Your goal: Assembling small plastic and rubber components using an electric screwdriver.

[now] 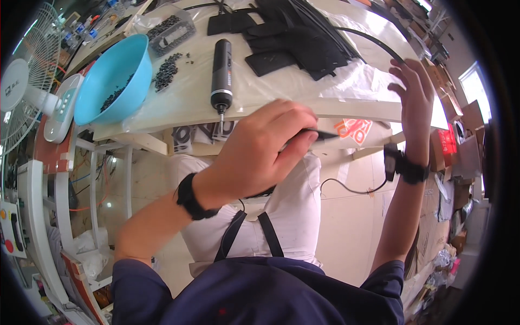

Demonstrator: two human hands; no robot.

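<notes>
In front of the table's near edge, my left hand (268,149) is closed with thumb against fingers. A thin black strip (327,135) sticks out of its grip to the right; the rest is hidden by the hand. My right hand (417,92) is raised at the table's right end, fingers bent and apart. A long curved black band (374,38) runs from the pile to its fingertips; whether they touch it I cannot tell. On the table, nearest my left hand, lies a dark electric screwdriver (221,76), its bit pointing toward me.
Flat black pieces (298,43) are heaped at the table's back. To the left stand a blue basin (122,81) with small black parts, a clear plastic box (176,35), a loose pile of small parts (166,72) and a white fan (27,81). Cartons (466,146) line the right.
</notes>
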